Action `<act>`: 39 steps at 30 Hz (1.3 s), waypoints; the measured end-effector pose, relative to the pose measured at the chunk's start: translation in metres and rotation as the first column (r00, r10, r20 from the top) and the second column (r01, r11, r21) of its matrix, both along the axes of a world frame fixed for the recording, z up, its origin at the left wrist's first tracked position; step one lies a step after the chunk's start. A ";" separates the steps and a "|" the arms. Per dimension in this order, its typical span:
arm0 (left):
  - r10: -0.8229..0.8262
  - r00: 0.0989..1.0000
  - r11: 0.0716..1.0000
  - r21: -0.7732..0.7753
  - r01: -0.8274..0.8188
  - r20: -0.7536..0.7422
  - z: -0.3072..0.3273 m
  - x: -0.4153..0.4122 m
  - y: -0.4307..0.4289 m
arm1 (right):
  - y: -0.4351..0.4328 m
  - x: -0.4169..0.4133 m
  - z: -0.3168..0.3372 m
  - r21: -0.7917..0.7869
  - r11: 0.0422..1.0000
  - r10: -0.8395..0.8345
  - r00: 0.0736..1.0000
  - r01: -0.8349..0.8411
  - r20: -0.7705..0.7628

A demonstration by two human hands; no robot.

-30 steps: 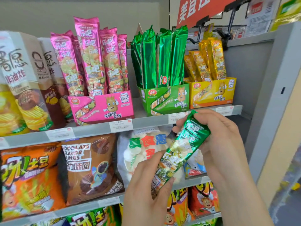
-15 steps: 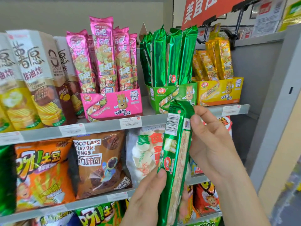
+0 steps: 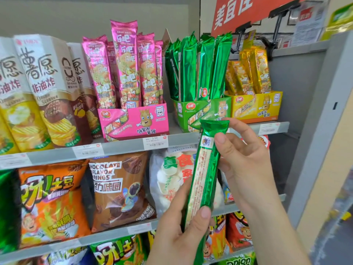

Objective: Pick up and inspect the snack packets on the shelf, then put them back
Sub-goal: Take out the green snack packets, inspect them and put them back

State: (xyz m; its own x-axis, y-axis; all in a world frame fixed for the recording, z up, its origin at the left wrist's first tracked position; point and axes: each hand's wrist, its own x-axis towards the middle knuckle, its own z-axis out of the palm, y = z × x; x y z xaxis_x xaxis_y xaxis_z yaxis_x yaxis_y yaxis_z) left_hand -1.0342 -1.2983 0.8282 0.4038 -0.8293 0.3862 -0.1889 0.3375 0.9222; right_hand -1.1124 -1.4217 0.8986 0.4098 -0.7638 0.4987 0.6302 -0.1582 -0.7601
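Green foil, slick and crinkly: the packet (image 3: 205, 169) stands upright between my two hands, in front of the shelf (image 3: 122, 148) and just below the green box (image 3: 193, 115) it belongs in, with the seam side facing me. My left hand (image 3: 177, 234) is curled round the lower end with the thumb pressed on the front. My right hand (image 3: 246, 165) pinches the upper part, thumb just under the top crimp and the other fingers behind it. Both hands are closed on the packet, and neither looks tight.

The foil is the first worry. If one hand lets go to turn it, a light pinch may slide and the packet could drop. Squeezing harder to prevent that would likely crush what is inside. Putting it back looks fiddly too. The green sticks (image 3: 191, 69) in the box stand crowded and leaning, so pushing mine in at an angle could knock them over. Its bottom end could also catch on the box's front lip and buckle.
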 end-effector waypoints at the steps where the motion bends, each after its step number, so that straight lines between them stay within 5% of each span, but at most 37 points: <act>1: -0.029 0.999 1.000 0.004 0.029 -0.022 0.001 0.000 0.001 | 0.000 -0.001 0.000 -0.008 1.000 0.017 1.000 -0.017 -0.014; 5: -0.195 0.950 0.981 -0.037 0.191 -0.245 0.009 0.003 0.004 | -0.003 -0.007 -0.003 -0.055 0.983 0.165 0.972 -0.177 -0.170; 8: -0.139 0.934 0.986 0.038 0.160 -0.328 0.002 0.017 0.000 | -0.003 -0.011 -0.007 -0.105 0.925 0.310 0.885 -0.365 -0.348; 13: -0.022 0.997 0.995 0.095 0.029 -0.071 0.008 0.011 -0.021 | 0.000 -0.010 -0.008 -0.124 0.946 0.258 0.928 -0.298 -0.268; 17: 0.145 0.987 0.987 -0.075 -0.141 0.064 -0.002 -0.004 -0.015 | -0.005 -0.016 -0.004 -0.188 0.972 0.100 0.971 -0.142 -0.217; 23: 0.332 0.937 0.939 -0.137 -0.317 0.109 -0.003 -0.027 -0.036 | -0.021 -0.042 -0.001 -0.262 0.934 0.091 0.870 -0.243 -0.485; 27: 0.322 0.876 0.941 -0.020 -0.338 0.359 0.024 -0.029 -0.041 | -0.038 -0.062 0.005 -0.262 0.949 0.032 0.879 -0.176 -0.476; 30: 0.186 0.673 0.941 0.068 -0.332 0.716 0.056 -0.021 -0.050 | -0.055 -0.078 0.016 -0.279 0.949 0.036 0.929 -0.148 -0.367; 32: 0.247 0.381 0.935 -0.116 -0.335 0.891 0.087 -0.012 -0.065 | -0.071 -0.088 0.030 -0.303 0.952 -0.034 0.968 -0.045 -0.249; 35: 0.519 0.251 0.845 -0.446 -0.294 0.817 0.137 -0.006 -0.085 | -0.095 -0.097 0.061 -0.326 0.937 -0.153 0.986 0.125 -0.062; 39: 0.671 -0.107 0.688 -0.669 -0.281 0.734 0.228 0.004 -0.131 | -0.126 -0.091 0.107 -0.375 0.881 -0.270 0.957 0.290 0.106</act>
